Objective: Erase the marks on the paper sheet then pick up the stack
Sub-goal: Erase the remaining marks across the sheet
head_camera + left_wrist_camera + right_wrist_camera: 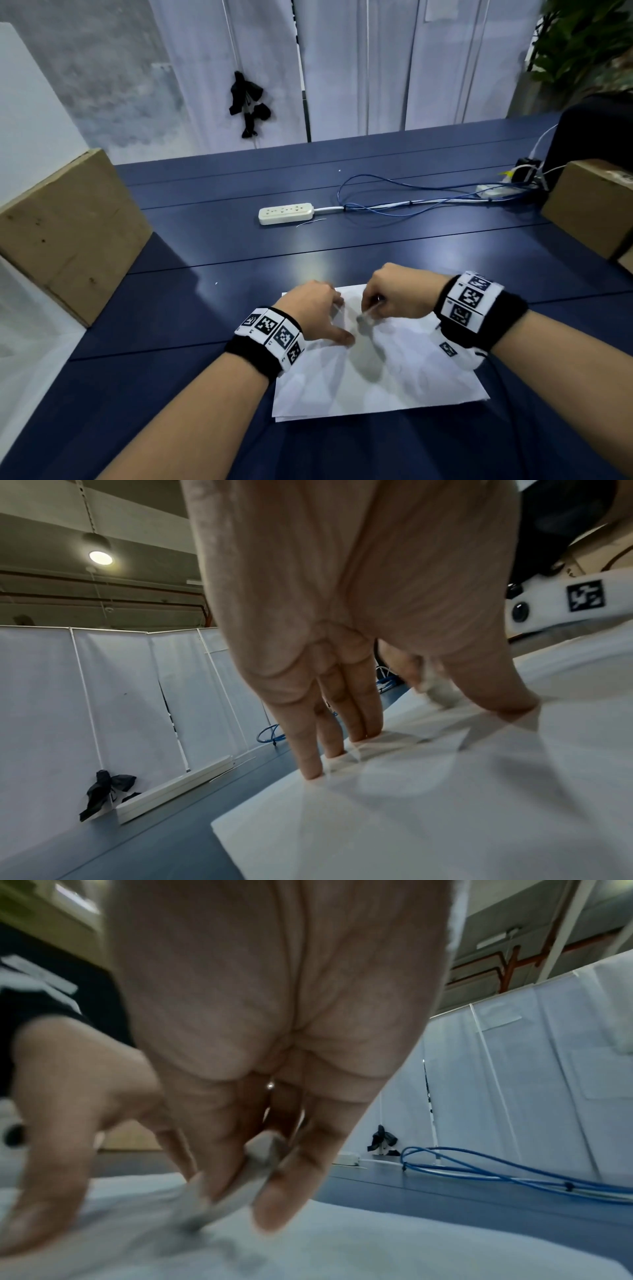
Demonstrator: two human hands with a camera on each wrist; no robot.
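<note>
Nearest the person, a stack of white paper sheets (376, 387) is lying flat on the dark blue table (205, 246), its near edge showing more than one layer slightly fanned. Both forearms are reaching over the stack, each wrist wearing a black band with black-and-white coded markers (274, 334).

The left hand (317, 313) is pressing down on the far left part of the top sheet. From the left wrist view, its fingers (337, 718) are standing straight and close together with tips planted near the sheet's edge, the thumb set apart to the side, also on the paper. It is holding the paper by pressure only, gripping nothing.

The right hand (394, 291) is sitting just right of the left, fingers curled down. In the right wrist view the fingertips (284, 1202) are pinching a small pale eraser (263, 1153), blurred, its lower end touching the top sheet. The eraser is lying under and between the thumb and fingers, so the paper is below the grip, not inside it. A greyish smudge (368, 359) is showing on the sheet just nearer than the two hands; whether it is marking or shadow, cannot tell.

Farther out on the table, a cream power strip (286, 213) is lying well apart from the stack, with looping blue cables (411, 202) trailing right. Cardboard boxes are standing at the left edge (68, 236) and right edge (589, 205). Beyond, white partition panels (359, 68) are standing, with a black cloth knot (248, 102) hanging on them.
</note>
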